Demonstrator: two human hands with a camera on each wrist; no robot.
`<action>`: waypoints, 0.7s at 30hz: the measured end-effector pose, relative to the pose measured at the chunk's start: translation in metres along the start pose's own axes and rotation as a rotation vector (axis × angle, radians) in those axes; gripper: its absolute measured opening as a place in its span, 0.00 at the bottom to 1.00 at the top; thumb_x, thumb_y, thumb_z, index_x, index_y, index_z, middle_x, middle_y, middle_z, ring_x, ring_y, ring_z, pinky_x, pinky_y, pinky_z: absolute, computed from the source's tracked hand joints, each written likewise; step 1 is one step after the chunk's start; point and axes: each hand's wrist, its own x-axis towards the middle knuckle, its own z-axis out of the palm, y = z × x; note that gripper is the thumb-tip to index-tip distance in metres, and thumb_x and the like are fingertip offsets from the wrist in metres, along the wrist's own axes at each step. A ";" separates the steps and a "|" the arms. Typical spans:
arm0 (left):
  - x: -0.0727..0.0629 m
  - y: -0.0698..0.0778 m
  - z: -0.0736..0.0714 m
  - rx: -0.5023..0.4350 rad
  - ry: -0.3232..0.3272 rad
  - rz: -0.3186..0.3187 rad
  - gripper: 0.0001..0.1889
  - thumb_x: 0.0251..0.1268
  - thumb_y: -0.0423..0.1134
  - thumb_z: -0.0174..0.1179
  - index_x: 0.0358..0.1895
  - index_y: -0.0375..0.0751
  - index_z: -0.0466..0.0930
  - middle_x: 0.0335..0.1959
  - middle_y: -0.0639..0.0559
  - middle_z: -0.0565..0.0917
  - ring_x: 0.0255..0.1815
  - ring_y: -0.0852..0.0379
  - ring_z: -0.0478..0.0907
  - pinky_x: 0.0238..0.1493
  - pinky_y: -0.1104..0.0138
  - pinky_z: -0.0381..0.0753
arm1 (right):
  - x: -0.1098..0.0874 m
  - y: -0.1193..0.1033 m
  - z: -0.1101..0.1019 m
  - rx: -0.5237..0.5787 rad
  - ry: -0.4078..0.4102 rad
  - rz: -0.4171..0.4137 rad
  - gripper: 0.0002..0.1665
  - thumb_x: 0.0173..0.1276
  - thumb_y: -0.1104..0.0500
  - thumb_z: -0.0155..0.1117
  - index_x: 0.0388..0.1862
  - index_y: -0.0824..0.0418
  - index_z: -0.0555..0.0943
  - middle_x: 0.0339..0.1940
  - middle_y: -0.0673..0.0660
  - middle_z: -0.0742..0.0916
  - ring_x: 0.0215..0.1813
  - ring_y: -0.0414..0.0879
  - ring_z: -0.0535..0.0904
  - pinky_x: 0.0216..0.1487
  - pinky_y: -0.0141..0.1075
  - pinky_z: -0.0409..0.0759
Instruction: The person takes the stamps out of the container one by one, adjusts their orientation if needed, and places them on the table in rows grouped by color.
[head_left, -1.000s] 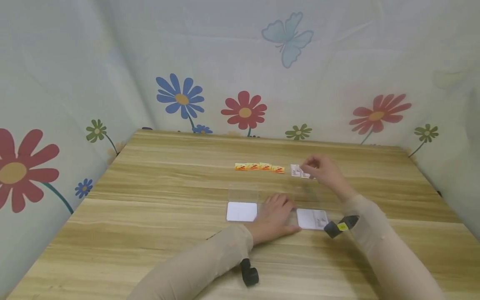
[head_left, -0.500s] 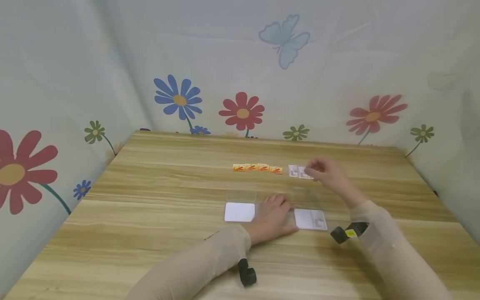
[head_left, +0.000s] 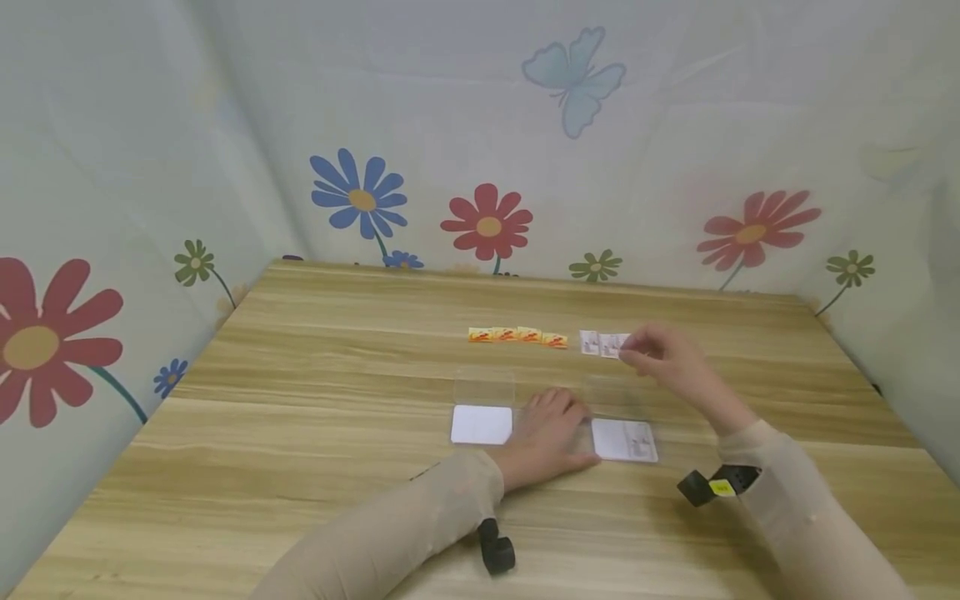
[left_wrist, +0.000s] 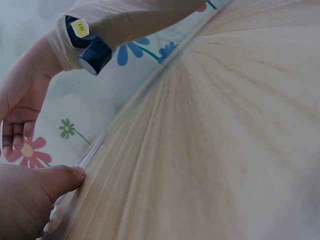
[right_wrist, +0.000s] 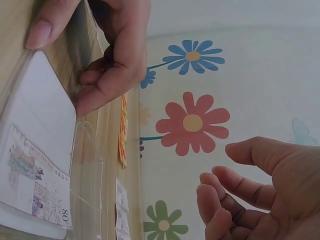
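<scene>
My left hand (head_left: 543, 437) lies flat on the table between two small clear plastic cases. Its thumb and fingers touch edges of the right case (head_left: 611, 439), as the right wrist view shows. In that case a white card (right_wrist: 47, 95) bears a postage stamp (right_wrist: 40, 187) printed "80" at one end. My right hand (head_left: 663, 358) hovers at the right end of a row of pale stamps (head_left: 589, 342). Its fingers are loosely bent, and the right wrist view shows a gap between thumb and forefinger (right_wrist: 240, 185) with nothing in it. The left case (head_left: 482, 425) holds a plain white card.
Several yellow-orange stamps (head_left: 517, 335) form a row to the left of the pale ones. Both cases have transparent lids folded back, such as the left lid (head_left: 483, 386). The wooden table (head_left: 300, 375) ends at a flower-printed cloth backdrop (head_left: 420, 108).
My right hand has shifted right and slightly towards me, uncovering more of the pale stamps. My left hand has stayed in place between the cases.
</scene>
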 end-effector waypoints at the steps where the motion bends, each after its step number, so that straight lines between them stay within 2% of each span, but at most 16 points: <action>1: 0.000 0.000 -0.001 -0.004 0.000 0.000 0.29 0.56 0.64 0.62 0.55 0.49 0.77 0.53 0.55 0.75 0.59 0.57 0.69 0.65 0.62 0.67 | -0.001 0.000 0.000 0.001 -0.002 -0.001 0.14 0.69 0.57 0.60 0.47 0.66 0.77 0.42 0.64 0.85 0.38 0.51 0.80 0.37 0.41 0.80; 7: -0.001 0.001 -0.002 -0.016 -0.002 0.002 0.29 0.56 0.63 0.62 0.55 0.49 0.77 0.54 0.55 0.75 0.59 0.56 0.69 0.65 0.62 0.67 | -0.008 0.000 -0.002 0.020 -0.005 -0.009 0.14 0.68 0.58 0.60 0.47 0.68 0.78 0.42 0.66 0.85 0.39 0.54 0.81 0.37 0.38 0.81; 14: 0.000 0.001 -0.002 -0.011 -0.005 0.001 0.29 0.56 0.64 0.62 0.55 0.49 0.77 0.53 0.55 0.74 0.59 0.57 0.69 0.65 0.62 0.67 | -0.015 0.002 -0.002 -0.008 0.006 -0.030 0.13 0.68 0.60 0.61 0.46 0.67 0.79 0.42 0.62 0.85 0.42 0.47 0.80 0.40 0.31 0.80; 21: -0.001 0.002 -0.002 -0.003 -0.017 -0.006 0.29 0.56 0.64 0.61 0.55 0.49 0.77 0.54 0.55 0.74 0.59 0.57 0.69 0.65 0.62 0.67 | -0.022 0.006 -0.001 -0.003 0.000 -0.019 0.16 0.68 0.58 0.61 0.49 0.67 0.78 0.44 0.62 0.85 0.45 0.48 0.80 0.40 0.31 0.79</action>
